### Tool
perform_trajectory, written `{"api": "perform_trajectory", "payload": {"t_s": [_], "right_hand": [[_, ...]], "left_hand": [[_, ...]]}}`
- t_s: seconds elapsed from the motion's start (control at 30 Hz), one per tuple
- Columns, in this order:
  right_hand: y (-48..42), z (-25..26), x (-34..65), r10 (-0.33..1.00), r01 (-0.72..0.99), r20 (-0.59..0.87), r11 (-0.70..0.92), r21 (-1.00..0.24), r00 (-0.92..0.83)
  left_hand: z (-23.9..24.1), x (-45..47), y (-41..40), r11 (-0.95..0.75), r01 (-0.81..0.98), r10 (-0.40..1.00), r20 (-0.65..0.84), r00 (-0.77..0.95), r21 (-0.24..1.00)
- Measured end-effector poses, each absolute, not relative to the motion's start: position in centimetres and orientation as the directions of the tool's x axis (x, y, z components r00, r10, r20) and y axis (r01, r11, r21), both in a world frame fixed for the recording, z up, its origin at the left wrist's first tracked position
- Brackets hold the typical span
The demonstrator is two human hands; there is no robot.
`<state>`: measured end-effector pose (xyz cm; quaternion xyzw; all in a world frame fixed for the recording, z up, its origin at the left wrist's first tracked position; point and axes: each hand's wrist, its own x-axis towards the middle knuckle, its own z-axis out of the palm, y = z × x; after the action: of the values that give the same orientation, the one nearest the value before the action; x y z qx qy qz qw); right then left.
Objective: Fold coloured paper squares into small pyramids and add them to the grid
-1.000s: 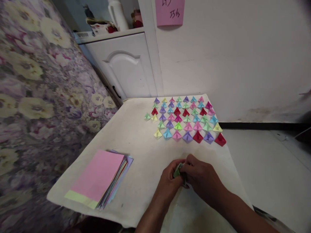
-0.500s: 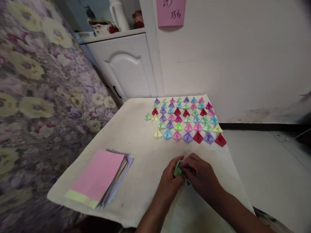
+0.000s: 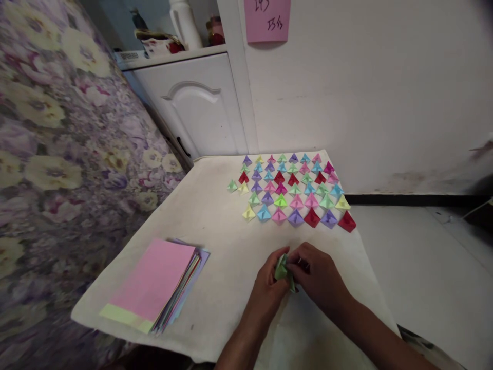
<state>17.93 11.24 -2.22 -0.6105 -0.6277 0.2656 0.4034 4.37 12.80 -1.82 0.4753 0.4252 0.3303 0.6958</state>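
Note:
Low over the front part of the table, a small piece of folded green paper [image 3: 282, 271] is held between both hands. My left hand [image 3: 270, 277] closes round its left side, thumb in front. From the right, the fingertips of my right hand [image 3: 316, 272] pinch the paper's upper edge; part of the paper is hidden behind these fingers. Beyond the hands, several rows of small folded paper boats [image 3: 296, 218] in red, purple, pink, blue, green and yellow stand on the table.
A stack of coloured paper [image 3: 154, 280], pink on top, lies at the left of the cloth-covered table [image 3: 215, 288]. A floral curtain [image 3: 77, 154] hangs along the left. Behind stand a white cabinet [image 3: 196, 113] and a wall with a pink note [image 3: 267, 23].
The right fingers have shifted slightly on the green paper, and more of its lower part shows. The whole view has moved a little; boats and stack lie as before.

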Motion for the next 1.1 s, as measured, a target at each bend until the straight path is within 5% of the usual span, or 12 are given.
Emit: {"api": "perform_trajectory", "payload": {"t_s": [0.7,1.1], "right_hand": [[11.92,-2.23,18.43,0.996,0.268,-0.084,-0.092,-0.959,0.042],[11.79,-2.67,18.06,0.997,0.438,0.005,-0.027,-0.898,0.071]], "left_hand": [[-2.3,3.74,12.83,0.266,0.019,0.866,-0.248,0.434,0.964],[-1.71,4.28,12.71,0.259,0.048,0.872,-0.255,0.418,0.965]]}}
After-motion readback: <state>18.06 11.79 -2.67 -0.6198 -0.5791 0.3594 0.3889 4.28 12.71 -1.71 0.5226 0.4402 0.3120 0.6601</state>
